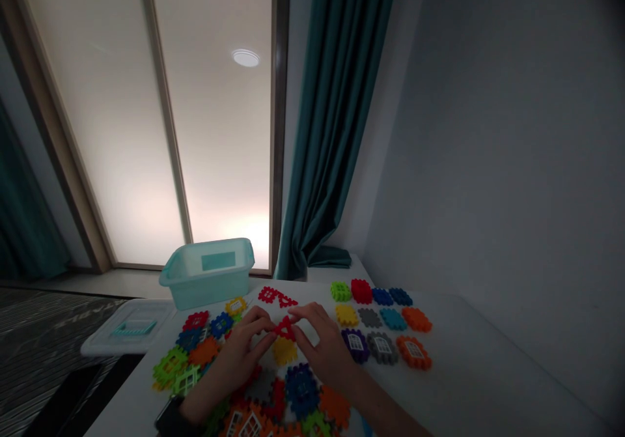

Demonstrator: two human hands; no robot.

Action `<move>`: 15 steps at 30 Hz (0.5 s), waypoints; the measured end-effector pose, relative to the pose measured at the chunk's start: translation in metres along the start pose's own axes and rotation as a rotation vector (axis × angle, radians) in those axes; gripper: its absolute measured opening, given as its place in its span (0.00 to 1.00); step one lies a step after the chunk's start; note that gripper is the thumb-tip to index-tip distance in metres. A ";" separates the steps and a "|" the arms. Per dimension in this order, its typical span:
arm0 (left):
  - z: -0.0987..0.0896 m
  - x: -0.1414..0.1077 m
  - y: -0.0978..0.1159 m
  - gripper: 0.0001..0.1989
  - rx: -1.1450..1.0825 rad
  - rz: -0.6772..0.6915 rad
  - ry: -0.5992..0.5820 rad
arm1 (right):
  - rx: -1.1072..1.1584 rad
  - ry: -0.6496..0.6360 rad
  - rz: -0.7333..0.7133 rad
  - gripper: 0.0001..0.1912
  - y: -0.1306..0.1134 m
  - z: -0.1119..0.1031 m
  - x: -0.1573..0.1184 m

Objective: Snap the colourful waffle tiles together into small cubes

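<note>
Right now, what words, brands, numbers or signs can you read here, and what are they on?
No text can be read.
Teal bin: darker rectangular patch, no legible lettering.
Pale lid: none legible.
Dark wristband: too dim to read anything.
Red piece between left hand and right hand: none visible.
Other pieces: none legible.

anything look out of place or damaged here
Mostly the pale translucent plastic lid: left of the pale teal plastic bin, it appears to jut past the edge of the white table, though its support is unclear. The dark teal fabric curtain bunches at its hem. I see no damage.
</note>
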State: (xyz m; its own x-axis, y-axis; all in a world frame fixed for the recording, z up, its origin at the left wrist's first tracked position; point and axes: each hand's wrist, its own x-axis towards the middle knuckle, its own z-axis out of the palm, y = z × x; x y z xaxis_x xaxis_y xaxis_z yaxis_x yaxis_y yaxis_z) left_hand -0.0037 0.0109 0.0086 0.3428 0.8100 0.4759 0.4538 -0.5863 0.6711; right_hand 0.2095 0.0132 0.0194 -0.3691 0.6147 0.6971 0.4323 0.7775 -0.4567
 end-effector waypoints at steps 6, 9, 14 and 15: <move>-0.003 0.000 -0.008 0.14 -0.068 -0.053 0.067 | -0.089 -0.236 -0.098 0.37 0.004 -0.014 0.002; -0.003 -0.001 -0.011 0.14 -0.078 -0.073 0.094 | -0.107 -0.314 -0.084 0.48 0.007 -0.015 0.002; -0.001 -0.001 -0.009 0.17 -0.158 -0.121 0.067 | -0.118 -0.336 -0.077 0.50 0.011 -0.012 0.001; -0.001 -0.001 -0.008 0.17 -0.171 -0.127 0.049 | -0.123 -0.332 -0.080 0.49 0.010 -0.011 0.001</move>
State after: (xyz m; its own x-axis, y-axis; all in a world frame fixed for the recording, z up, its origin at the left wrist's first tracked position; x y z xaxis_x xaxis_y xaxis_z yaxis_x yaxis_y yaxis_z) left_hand -0.0089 0.0148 0.0034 0.2494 0.8793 0.4056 0.3436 -0.4720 0.8119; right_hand 0.2231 0.0203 0.0216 -0.6441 0.5779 0.5012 0.4794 0.8155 -0.3242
